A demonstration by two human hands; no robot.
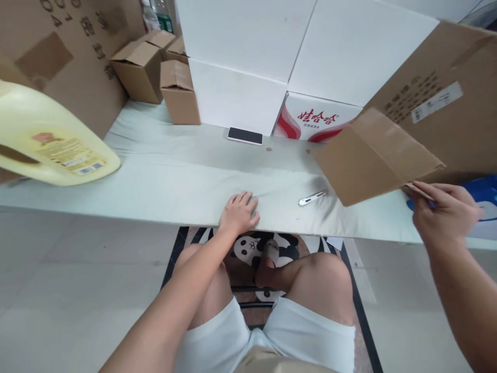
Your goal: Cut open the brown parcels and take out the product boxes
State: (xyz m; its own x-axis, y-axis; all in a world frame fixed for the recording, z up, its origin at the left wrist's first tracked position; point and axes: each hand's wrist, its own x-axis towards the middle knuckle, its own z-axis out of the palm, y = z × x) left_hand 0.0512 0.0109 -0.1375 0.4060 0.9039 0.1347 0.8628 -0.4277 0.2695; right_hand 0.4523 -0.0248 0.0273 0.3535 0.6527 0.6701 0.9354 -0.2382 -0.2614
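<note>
Three small cartons [180,106] stand at eleven o'clock; at three, our right hand [446,210] pinches a tilted carton [359,163] not yet stood, left hand [238,212] spread flat.

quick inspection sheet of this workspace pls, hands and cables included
surface: pale cloth, creased
job's things: cardboard box, tilted; whether it touches the cloth is unclear
clutter: phone, small white tool, brown scraps, yellow jug, small brown boxes
grips: left grip rests on the cloth near its front edge, fingers spread; right grip pinches the box's edge
cables: nothing seen
surroundings: large carton at right, panda-print mat below
</note>
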